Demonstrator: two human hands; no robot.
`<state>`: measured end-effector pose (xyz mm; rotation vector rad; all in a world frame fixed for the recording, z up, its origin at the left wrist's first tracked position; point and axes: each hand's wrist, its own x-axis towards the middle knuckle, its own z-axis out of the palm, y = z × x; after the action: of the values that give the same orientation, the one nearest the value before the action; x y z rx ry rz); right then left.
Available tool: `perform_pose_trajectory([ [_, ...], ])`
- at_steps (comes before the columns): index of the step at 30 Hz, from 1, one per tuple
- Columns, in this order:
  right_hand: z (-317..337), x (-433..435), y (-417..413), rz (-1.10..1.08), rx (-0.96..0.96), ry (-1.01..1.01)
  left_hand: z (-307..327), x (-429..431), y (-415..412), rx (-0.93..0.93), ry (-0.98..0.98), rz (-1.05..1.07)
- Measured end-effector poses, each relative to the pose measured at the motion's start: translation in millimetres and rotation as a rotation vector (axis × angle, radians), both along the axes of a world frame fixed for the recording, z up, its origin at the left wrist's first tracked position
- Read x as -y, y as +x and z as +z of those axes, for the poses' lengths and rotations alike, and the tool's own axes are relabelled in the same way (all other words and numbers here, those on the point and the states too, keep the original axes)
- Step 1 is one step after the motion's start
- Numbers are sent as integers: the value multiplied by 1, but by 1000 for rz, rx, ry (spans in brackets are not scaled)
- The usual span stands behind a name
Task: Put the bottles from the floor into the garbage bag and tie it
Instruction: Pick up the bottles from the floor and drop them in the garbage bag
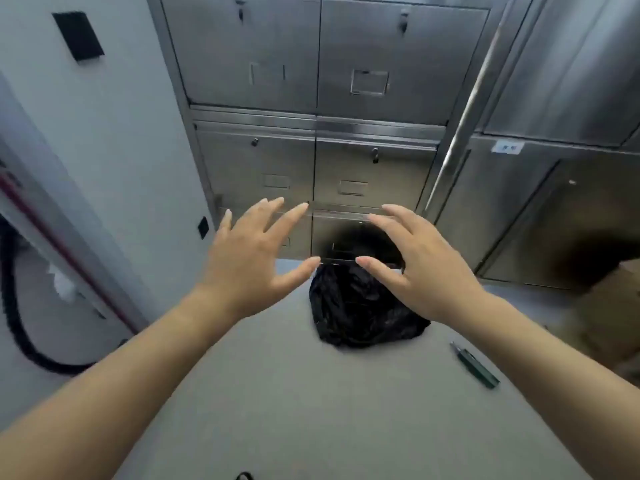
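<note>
A black garbage bag (360, 310) sits bunched up on the grey floor in front of a steel cabinet. My left hand (252, 258) hovers above and to the left of it, fingers spread, holding nothing. My right hand (419, 265) hovers above the bag's right side, fingers also spread and empty, partly covering the bag's top. No bottles show in this view.
Steel cabinets with drawers (311, 161) stand straight ahead, and more steel doors (519, 209) are to the right. A dark green pen-like object (476, 365) lies on the floor at the right. A black hose (20, 323) curls by the white wall on the left.
</note>
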<state>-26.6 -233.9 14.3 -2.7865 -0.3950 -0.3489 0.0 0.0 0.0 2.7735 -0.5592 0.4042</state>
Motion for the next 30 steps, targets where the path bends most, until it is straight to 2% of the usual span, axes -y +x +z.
perform_pose_trajectory([
  [13, -91, -131, 114, 66, -249, -57, -95, -136, 78, -304, -8, 196],
  [22, -118, -195, 187, 141, -373, -139, -113, -228, 143, -394, 55, 319],
  [30, -134, -209, 269, 177, -393, -78, -125, -240, 213, -439, 68, 355],
])
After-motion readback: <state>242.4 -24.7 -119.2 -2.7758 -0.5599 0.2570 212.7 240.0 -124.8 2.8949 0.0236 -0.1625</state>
